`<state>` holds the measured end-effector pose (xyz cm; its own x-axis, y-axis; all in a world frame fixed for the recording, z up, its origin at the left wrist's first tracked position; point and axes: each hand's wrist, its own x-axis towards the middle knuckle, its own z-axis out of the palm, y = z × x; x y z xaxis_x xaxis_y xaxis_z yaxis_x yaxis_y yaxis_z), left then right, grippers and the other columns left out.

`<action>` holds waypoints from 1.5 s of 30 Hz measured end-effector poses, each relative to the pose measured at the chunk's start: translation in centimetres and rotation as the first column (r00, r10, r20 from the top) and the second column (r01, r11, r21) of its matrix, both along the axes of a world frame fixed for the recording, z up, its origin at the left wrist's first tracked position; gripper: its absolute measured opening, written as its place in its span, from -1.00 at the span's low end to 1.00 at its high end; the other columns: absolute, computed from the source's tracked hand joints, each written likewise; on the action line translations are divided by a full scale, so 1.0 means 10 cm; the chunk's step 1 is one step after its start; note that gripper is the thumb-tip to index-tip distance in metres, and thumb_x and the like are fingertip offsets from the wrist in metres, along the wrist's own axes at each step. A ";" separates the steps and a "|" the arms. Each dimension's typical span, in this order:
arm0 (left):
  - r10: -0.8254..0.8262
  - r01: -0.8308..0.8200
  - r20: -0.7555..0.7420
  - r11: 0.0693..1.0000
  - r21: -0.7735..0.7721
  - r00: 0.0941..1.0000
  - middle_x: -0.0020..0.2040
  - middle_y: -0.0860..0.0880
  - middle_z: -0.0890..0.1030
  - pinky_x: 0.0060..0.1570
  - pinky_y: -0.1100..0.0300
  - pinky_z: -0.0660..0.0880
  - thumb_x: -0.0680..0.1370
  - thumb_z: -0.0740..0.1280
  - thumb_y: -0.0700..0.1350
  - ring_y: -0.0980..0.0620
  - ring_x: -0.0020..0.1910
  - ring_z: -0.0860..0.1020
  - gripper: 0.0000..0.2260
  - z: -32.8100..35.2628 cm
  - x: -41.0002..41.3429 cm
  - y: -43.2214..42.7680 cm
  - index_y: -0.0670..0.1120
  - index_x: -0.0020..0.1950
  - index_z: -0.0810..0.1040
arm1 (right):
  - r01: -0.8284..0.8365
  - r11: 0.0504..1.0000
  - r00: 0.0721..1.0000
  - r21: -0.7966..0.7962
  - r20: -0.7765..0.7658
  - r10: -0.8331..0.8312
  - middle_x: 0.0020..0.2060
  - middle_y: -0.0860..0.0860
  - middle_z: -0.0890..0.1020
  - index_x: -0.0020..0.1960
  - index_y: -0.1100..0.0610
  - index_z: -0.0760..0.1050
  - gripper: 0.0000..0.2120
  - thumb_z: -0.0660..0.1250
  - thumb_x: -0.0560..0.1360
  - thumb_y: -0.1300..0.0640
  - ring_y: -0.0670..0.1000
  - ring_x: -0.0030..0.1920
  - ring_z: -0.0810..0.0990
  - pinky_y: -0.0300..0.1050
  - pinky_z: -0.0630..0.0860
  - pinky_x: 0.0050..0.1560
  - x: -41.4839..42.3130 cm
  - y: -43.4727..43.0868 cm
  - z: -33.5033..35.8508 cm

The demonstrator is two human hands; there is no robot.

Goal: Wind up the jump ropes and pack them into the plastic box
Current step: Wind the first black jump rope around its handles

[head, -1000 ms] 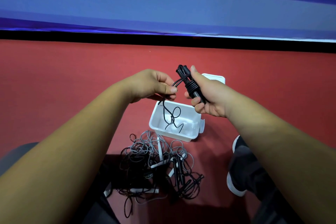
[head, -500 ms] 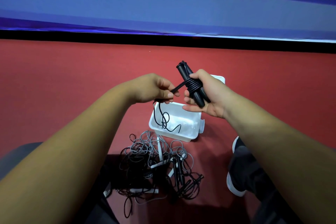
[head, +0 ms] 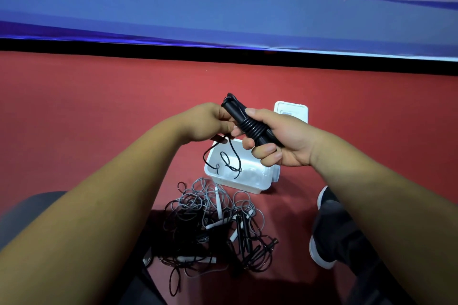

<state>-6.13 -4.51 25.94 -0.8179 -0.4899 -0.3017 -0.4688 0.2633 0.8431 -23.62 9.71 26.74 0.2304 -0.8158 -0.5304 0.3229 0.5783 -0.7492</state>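
Observation:
My right hand (head: 280, 142) grips the two black handles of a jump rope (head: 250, 124), with several turns of black cord wrapped round them. Just left of the handles, my left hand (head: 210, 122) pinches the loose cord. The free end of the cord (head: 228, 161) hangs in loops over the white plastic box (head: 260, 182), which stands open on the red floor below my hands. A tangled pile of grey and black jump ropes (head: 215, 228) with white and black handles lies in front of the box, nearer to me.
The box's white lid (head: 292, 109) lies on the floor just behind my right hand. My dark shoe (head: 332, 228) rests on the floor at the right of the pile. A blue banner wall closes off the far side of the red floor.
My left hand has carried the cord up behind the handles, adding wraps. My right hand has closed again round the handles. The hanging end has shortened and swung.

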 end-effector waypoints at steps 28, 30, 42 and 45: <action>-0.048 0.007 -0.068 0.860 -0.510 0.997 -0.08 0.07 0.67 0.03 0.18 0.56 0.50 0.54 -0.20 0.09 -0.09 0.65 -0.87 0.34 -0.13 -0.03 0.02 -0.02 0.77 | 0.074 0.971 0.971 0.227 -0.238 -0.019 -0.24 -0.02 0.54 0.11 0.05 0.55 -0.75 0.41 0.64 -0.13 -0.14 -0.44 0.32 -0.34 0.18 -0.51 0.03 -0.04 -0.29; -0.107 0.084 -0.004 0.804 -0.589 0.994 -0.04 0.05 0.64 0.04 0.17 0.53 0.53 0.50 -0.20 0.06 -0.05 0.62 -0.80 0.38 -0.11 -0.04 0.05 0.08 0.77 | 0.164 0.959 0.971 0.230 -0.210 -0.116 -0.26 -0.02 0.54 0.04 0.05 0.53 -0.76 0.43 0.62 -0.13 -0.14 -0.44 0.32 -0.35 0.18 -0.50 0.01 -0.05 -0.30; 0.006 0.125 0.208 0.784 -0.609 0.978 -0.24 0.03 0.64 -0.21 0.22 0.46 0.53 0.53 -0.03 0.03 -0.23 0.57 -0.87 0.22 -0.17 0.05 -0.06 -0.07 0.66 | 0.468 0.875 0.883 0.124 -0.100 -0.458 -0.26 0.00 0.55 0.06 0.02 0.59 -0.43 0.45 0.43 -0.47 -0.09 -0.46 0.30 -0.29 0.21 -0.53 0.07 -0.11 -0.25; 0.040 0.113 0.224 0.768 -0.630 0.974 -0.24 -0.12 0.66 -0.21 0.14 0.52 0.65 0.38 0.02 -0.08 -0.24 0.61 -0.78 0.12 -0.19 0.07 -0.11 0.00 0.69 | 0.516 0.846 0.856 0.134 -0.097 -0.507 -0.26 0.00 0.56 0.04 0.02 0.60 -0.51 0.45 0.48 -0.40 -0.08 -0.46 0.32 -0.26 0.28 -0.49 0.05 -0.11 -0.27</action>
